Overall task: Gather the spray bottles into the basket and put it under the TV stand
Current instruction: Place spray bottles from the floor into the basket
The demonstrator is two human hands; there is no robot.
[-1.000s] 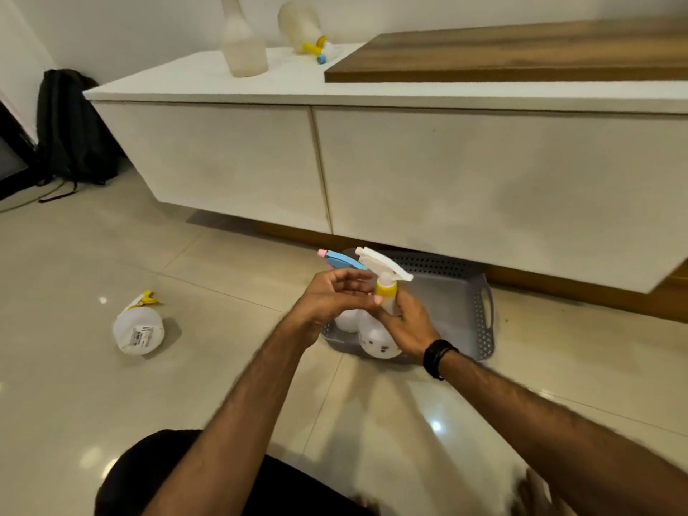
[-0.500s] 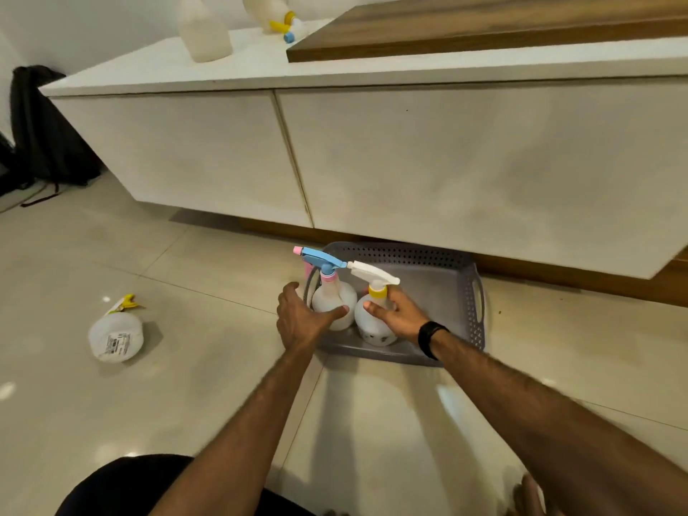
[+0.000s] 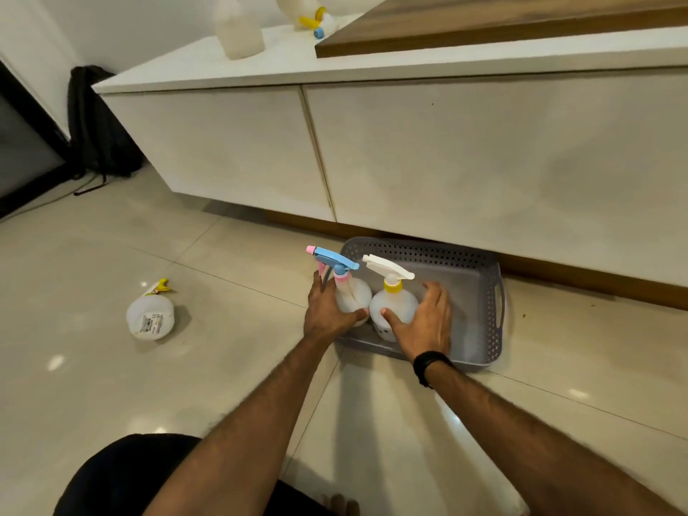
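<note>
A grey perforated basket (image 3: 484, 310) sits on the floor, its far edge under the white TV stand (image 3: 446, 150). Two spray bottles stand upright in its left end: one with a blue and pink trigger (image 3: 352, 296), one with a white trigger and yellow collar (image 3: 394, 303). My left hand (image 3: 327, 310) wraps the blue-pink bottle's body. My right hand (image 3: 424, 322) cups the yellow-collared bottle. A third spray bottle (image 3: 150, 314) with a yellow trigger lies on its side on the floor to the left. Two more bottles, one upright (image 3: 238, 27) and one lying (image 3: 309, 9), are on the stand's top.
A wooden board (image 3: 502, 24) covers the right of the stand's top. A black backpack (image 3: 96, 121) leans on the wall at far left. Glossy beige floor tiles (image 3: 111, 385) spread around me. My dark-clothed knee (image 3: 123, 474) is at the bottom.
Both bottles went from being held above the basket to standing inside it. My hands lowered with them and now rest around their bodies. The view shifted right.
</note>
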